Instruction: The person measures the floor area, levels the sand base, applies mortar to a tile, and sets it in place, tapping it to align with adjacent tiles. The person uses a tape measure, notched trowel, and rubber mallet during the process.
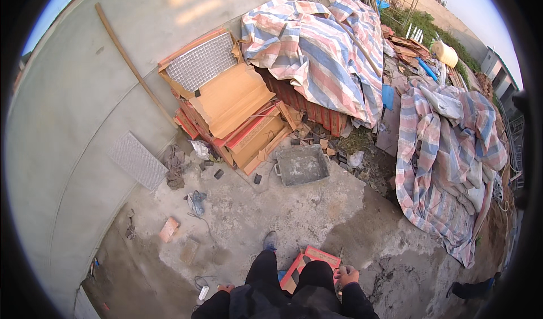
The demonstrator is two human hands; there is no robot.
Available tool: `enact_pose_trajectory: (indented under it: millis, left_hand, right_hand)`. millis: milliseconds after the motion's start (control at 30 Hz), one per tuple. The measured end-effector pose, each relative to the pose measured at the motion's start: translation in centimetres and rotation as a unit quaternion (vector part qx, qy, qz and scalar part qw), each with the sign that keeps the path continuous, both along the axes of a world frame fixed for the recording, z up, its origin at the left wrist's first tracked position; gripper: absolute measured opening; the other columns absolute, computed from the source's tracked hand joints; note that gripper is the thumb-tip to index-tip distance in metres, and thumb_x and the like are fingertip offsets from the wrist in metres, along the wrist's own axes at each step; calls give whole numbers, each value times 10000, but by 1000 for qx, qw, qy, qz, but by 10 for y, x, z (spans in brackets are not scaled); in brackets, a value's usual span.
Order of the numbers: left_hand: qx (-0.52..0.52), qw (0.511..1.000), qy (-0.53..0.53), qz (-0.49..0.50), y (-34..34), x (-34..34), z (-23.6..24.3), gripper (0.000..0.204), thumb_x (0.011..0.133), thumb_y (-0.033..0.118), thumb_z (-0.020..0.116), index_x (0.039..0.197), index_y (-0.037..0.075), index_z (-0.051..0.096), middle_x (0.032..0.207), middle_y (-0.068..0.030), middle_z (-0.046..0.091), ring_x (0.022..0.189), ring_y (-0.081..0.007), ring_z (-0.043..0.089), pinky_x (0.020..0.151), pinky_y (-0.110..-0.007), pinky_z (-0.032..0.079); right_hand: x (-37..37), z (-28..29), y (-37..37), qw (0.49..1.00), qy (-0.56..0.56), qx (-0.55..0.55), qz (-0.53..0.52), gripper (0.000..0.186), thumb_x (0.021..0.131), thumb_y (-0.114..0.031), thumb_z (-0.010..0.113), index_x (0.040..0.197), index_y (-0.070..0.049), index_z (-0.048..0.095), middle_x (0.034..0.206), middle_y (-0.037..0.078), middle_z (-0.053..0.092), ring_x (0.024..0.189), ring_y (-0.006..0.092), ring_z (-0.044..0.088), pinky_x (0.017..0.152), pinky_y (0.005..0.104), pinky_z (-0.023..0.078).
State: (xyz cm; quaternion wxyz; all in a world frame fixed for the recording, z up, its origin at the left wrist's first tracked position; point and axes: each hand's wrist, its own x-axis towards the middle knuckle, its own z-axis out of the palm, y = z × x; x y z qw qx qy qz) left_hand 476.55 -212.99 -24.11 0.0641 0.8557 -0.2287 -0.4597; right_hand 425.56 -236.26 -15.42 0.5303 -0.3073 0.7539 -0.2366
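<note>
At the lower edge my right hand (348,275) is curled beside my right thigh, closed round something small that I cannot make out. My left hand (225,289) is only partly seen by my left leg, its fingers mostly hidden. A red and brown flat cardboard box (321,254) lies on the ground between and beside my legs. A small white object (203,292) with a cord is left of my left hand.
Cardboard boxes (237,109) and a grid tile (137,159) lean at the grey wall (62,121). Ahead are a grey tub (301,165), a corded tool (196,202) and a brick (169,229). Striped tarps (435,160) cover piles. Someone's leg (475,289) shows at right.
</note>
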Motion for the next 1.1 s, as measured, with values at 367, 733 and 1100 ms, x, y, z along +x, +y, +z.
enact_pose_trajectory:
  millis: [367,733,1100]
  left_hand:
    - [-13,992,71,102,-278,46,44,336,937,314,611,1034,46,789,983,-118,797,961,-226,745,871,-376,570]
    - [-13,988,63,140,-384,5,4,445,908,469,722,1127,89,796,1066,-175,775,1028,-295,741,944,-396,554]
    - [-145,977,-152,-12,-694,174,-43,903,804,432,810,1480,-34,433,1462,-280,498,1368,-419,486,1116,-467,438]
  right_hand:
    - [-68,-93,-103,948,96,297,-66,401,998,-371,586,1226,-49,655,1175,141,718,1038,330,713,812,553,564]
    - [55,-33,-569,995,-67,42,69,306,965,-211,624,1070,76,628,916,189,736,698,303,764,540,372,587]
    - [111,-22,-582,967,86,112,213,305,976,-188,645,1053,105,680,797,174,737,614,251,725,536,359,576]
